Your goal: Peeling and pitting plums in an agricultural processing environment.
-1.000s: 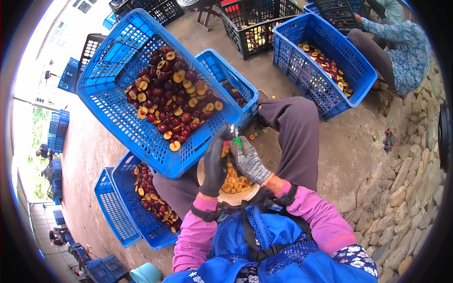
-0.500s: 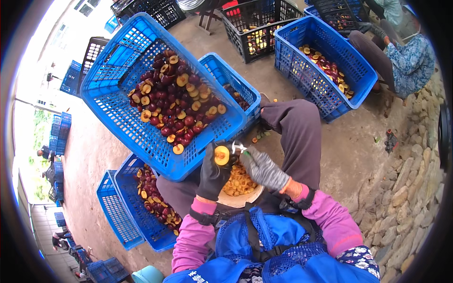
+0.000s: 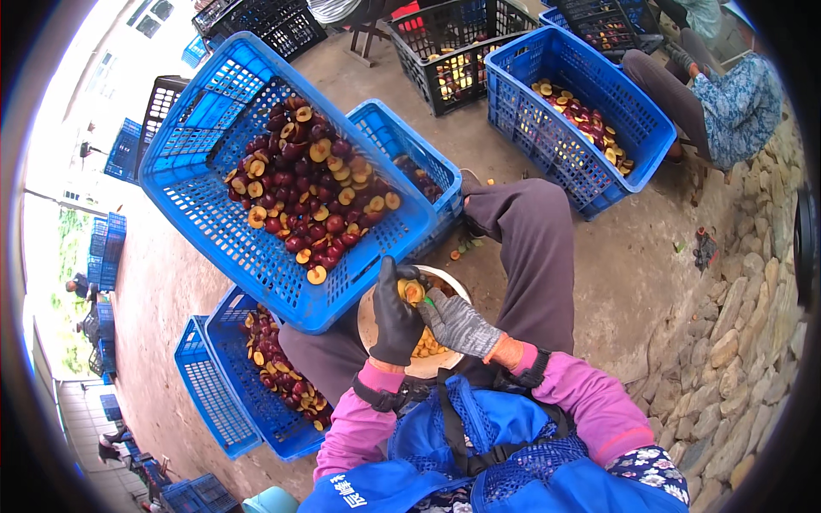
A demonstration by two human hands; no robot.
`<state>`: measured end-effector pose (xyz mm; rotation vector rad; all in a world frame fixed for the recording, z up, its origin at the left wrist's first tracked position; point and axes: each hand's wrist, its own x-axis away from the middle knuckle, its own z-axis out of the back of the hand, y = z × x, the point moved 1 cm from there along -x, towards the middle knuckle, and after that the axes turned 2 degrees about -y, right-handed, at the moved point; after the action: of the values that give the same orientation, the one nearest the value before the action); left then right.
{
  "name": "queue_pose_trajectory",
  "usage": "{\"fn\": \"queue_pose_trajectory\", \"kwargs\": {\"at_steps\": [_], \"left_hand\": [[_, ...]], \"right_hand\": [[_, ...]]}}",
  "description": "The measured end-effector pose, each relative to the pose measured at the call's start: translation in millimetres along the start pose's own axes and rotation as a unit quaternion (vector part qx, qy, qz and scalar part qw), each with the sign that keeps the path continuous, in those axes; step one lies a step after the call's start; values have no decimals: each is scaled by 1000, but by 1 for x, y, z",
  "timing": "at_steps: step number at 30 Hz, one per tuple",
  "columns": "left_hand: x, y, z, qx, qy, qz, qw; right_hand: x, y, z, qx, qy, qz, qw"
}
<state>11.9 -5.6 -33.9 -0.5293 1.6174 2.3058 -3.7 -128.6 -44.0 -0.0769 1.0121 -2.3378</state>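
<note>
My left hand [image 3: 396,318], in a black glove, is closed around a halved plum [image 3: 411,292] with its yellow cut face showing. From the right, my right hand [image 3: 462,325], in a grey knit glove, meets the fruit with a small pitting tool. Only a green bit of the tool [image 3: 428,301] shows; its metal head is hidden. Both hands are over a white bucket [image 3: 367,321] between my knees, which holds yellowish plum pits and scraps. A blue crate [image 3: 282,295] of dark red plum halves [image 3: 299,184] slopes down toward my left hand.
Under it sits another blue crate [image 3: 376,120]. More plum halves fill a blue crate [image 3: 218,342] by my left leg. Ahead right are a blue crate [image 3: 547,141] and a black crate [image 3: 419,77], with a seated person [image 3: 740,111] beyond. Stones [image 3: 718,368] border the right.
The tool's white metal head, visible before, is now at the plum and hidden. My hands have come together, and the plum half has tilted. The view has shifted slightly.
</note>
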Motion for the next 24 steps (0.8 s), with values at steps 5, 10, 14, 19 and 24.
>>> {"fn": "queue_pose_trajectory", "kwargs": {"at_steps": [5, 10, 14, 19, 24], "left_hand": [[-29, 15, -4, 112, -17, 139, 984], [-33, 8, -3, 272, -46, 257, 926], [-55, 31, -3, 190, -149, 285, 928], [-48, 26, 5, 288, -212, 278, 891], [-34, 12, 10, 593, -51, 391, 702]], "right_hand": [[5, 0, -9, 2, 100, 56, 993], [0, 2, -9, -128, 109, 86, 982], [2, 6, -10, -109, 106, 147, 977], [8, 11, 7, -37, -102, 149, 983], [5, 25, -3, 275, 15, 379, 883]]}}
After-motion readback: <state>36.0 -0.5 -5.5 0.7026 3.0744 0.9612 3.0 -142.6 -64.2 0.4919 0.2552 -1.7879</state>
